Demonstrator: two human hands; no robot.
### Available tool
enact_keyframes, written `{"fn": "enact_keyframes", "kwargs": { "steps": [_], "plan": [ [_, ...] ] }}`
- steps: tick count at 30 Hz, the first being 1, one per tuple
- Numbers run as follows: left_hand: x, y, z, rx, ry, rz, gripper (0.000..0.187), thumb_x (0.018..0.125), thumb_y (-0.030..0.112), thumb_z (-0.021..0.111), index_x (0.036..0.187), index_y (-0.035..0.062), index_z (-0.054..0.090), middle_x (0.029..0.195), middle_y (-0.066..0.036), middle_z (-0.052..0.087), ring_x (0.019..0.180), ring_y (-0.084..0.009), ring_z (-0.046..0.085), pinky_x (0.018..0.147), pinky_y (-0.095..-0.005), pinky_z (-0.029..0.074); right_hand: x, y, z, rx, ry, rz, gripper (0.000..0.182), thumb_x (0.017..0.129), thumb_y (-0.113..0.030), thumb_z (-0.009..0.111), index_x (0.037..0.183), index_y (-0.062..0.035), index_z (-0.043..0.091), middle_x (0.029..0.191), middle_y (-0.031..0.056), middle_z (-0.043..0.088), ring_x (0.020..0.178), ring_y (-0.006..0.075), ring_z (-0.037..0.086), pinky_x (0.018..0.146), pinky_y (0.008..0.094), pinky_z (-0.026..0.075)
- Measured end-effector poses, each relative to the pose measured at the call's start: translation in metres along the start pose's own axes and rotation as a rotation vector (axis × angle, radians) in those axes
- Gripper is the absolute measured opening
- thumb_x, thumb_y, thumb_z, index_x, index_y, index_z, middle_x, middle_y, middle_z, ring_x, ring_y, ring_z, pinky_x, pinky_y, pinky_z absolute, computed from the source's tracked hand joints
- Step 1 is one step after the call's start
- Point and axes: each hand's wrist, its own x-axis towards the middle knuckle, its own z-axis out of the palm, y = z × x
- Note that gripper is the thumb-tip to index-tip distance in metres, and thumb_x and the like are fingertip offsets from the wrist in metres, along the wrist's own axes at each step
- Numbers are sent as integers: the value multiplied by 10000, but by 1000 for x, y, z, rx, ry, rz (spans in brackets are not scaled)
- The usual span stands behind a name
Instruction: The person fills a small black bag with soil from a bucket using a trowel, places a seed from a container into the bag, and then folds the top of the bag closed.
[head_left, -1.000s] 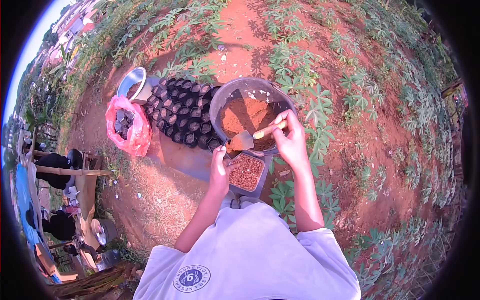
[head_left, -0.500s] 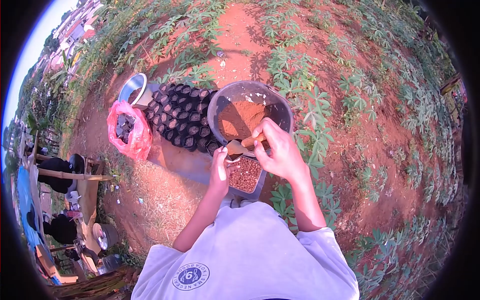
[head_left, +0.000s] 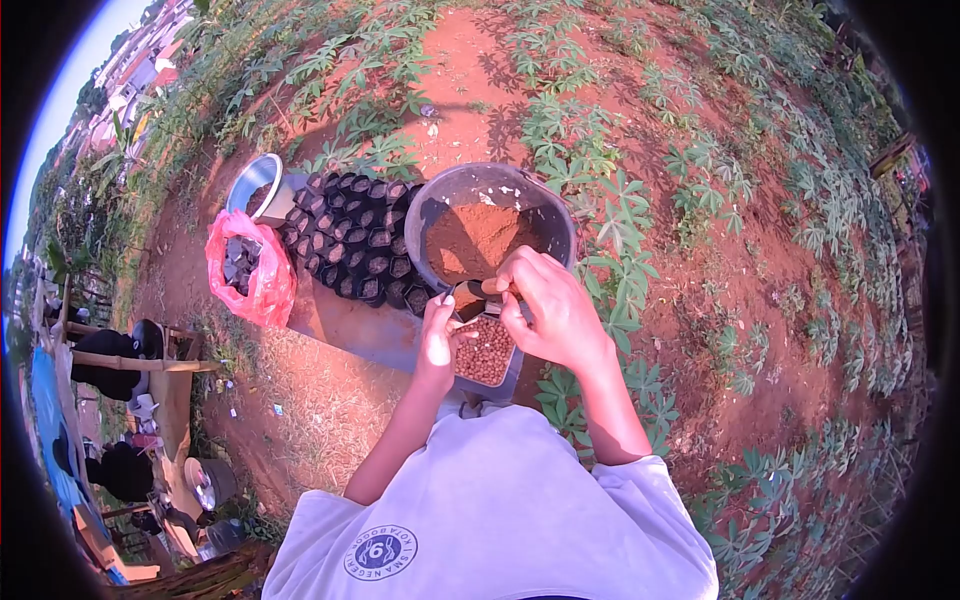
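Note:
My left hand point(head_left: 437, 337) is closed on the rim of a small black planting bag point(head_left: 456, 312), with brown soil at its mouth. My right hand point(head_left: 552, 308) grips a small trowel point(head_left: 484, 289) by its wooden handle, the dark blade tilted over the bag's mouth. Just beyond the hands stands a large dark bucket point(head_left: 420, 235) part-filled with reddish-brown soil point(head_left: 480, 238). Below them sits a rectangular tub of round tan pellets or seeds point(head_left: 485, 358), partly hidden by my hands.
Many soil-filled black bags point(head_left: 350, 230) stand packed left of the bucket. Beyond them are a pale pail point(head_left: 258, 185) and a pink plastic bag point(head_left: 255, 290) of dark pieces. Leafy plants point(head_left: 620, 230) grow in rows on red ground. A bamboo structure point(head_left: 150, 363) stands at left.
The trowel has tipped over, from soil showing on its blade to its dark face showing, and soil now shows in the bag's mouth. The view has shifted slightly.

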Motion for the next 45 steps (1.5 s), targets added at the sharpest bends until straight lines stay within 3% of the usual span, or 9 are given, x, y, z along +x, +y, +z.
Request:
{"fn": "enact_keyframes", "kwargs": {
  "steps": [6,11,18,20,23,29,36,45],
  "plan": [
    [4,-5,-11,-82,-55,13,272,965,330,490,1146,129,511,1062,-22,633,973,-174,632,795,-364,510,3,3,2,-6,-28,-58,193,705,0,580,877,-32,499,827,121,509,782,323,558,706,415,444],
    [0,-1,-20,-108,-110,-42,454,969,384,444,1298,71,463,1245,-101,592,1042,-246,617,838,-381,502,2,4,-11,108,131,-34,200,701,43,597,859,-30,498,809,113,532,767,317,569,699,406,457],
    [-17,13,-18,-253,-124,-23,445,962,372,448,1272,55,474,1182,-132,611,1035,-258,619,838,-412,508,-7,25,-15,221,256,36,212,712,71,581,884,-21,499,891,142,583,804,288,609,722,357,491],
    [-19,15,-20,-353,-188,-42,460,964,368,442,1293,46,443,1218,-157,588,1054,-305,606,841,-421,500,-7,32,-16,194,312,66,192,739,74,569,888,-19,492,898,151,581,813,277,603,738,349,485],
    [-8,8,-32,-395,-102,-30,480,969,383,424,1339,78,417,1256,-156,576,1084,-325,598,830,-421,483,-10,50,-9,170,301,131,187,750,69,564,901,-15,491,906,149,576,830,281,597,757,349,480],
    [-7,31,-48,-391,-91,81,456,982,394,409,1311,80,442,1206,-158,601,1047,-332,611,812,-410,492,-8,73,6,141,236,240,187,793,61,567,949,-12,494,945,142,571,875,302,606,790,368,483],
    [13,28,-69,-309,-23,44,454,970,378,433,1319,87,432,1205,-110,598,1066,-314,592,826,-391,474,-1,99,50,83,151,383,188,840,29,587,991,-16,486,971,149,561,911,343,613,785,395,487],
    [76,57,-112,-199,-154,-73,494,958,409,464,1322,75,446,1219,-112,591,1051,-267,604,829,-365,494,-11,105,106,13,207,670,173,849,16,598,983,-1,489,969,167,571,874,342,611,752,386,475]
  ]
}}
